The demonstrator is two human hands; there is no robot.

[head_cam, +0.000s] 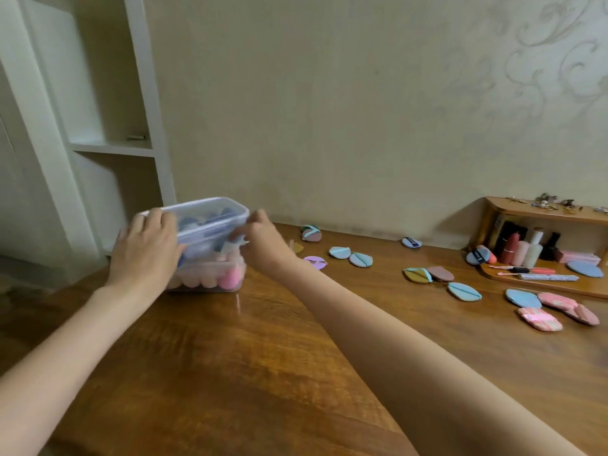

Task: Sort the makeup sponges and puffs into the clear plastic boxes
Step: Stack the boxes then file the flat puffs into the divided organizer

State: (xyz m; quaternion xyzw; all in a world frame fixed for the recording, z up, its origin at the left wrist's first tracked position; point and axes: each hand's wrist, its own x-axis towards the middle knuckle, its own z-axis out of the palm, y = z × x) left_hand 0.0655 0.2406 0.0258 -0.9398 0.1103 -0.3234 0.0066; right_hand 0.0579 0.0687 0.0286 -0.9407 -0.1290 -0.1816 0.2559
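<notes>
Boxes: upper clear box stacked on lower clear box, far left of the surface.
Left hand: fingers clamped on upper box's left end.
Right hand: fingers curled at its right end; grip unclear.
Done: sponges fill both boxes.
Left: puffs scattered, well apart.
Obscured: box contents blurred.

Motion blur smears the stacked clear boxes and the sponges inside; both hands hide their sides.
</notes>
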